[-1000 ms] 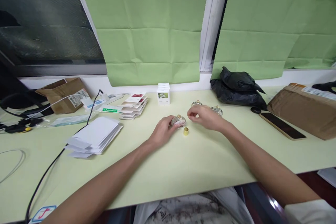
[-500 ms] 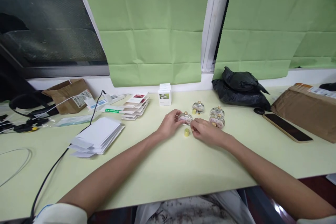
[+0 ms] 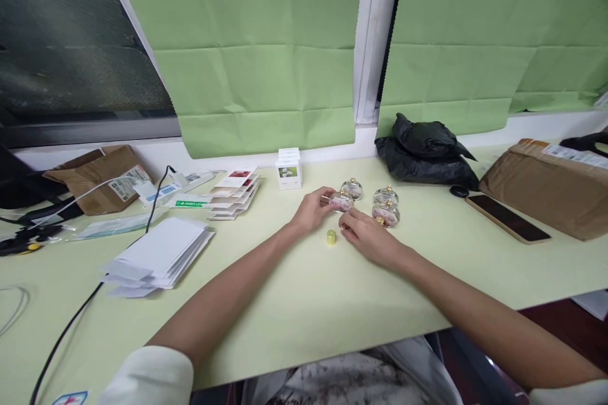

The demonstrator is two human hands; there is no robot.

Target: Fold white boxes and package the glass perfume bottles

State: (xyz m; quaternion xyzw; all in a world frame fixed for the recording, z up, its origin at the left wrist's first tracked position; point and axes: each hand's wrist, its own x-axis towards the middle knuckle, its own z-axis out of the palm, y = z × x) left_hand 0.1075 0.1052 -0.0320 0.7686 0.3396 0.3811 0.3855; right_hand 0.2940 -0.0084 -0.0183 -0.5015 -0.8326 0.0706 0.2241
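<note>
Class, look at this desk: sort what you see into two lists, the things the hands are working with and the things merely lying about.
In hand or close by:
left hand and right hand, both on the small glass bottle
gold cap, loose on the desk
three more glass bottles

Lying about:
white box
card stacks
white envelopes
black bag
phone
brown parcels
cables

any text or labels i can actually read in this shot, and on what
None reads clearly.
Green strip label: white print, too small.
Shipping label on the brown package: blurred.
Small white box: a picture, no legible words.
Label on the right parcel: blurred.
Sticker at the table edge: red mark, cut off.
</note>
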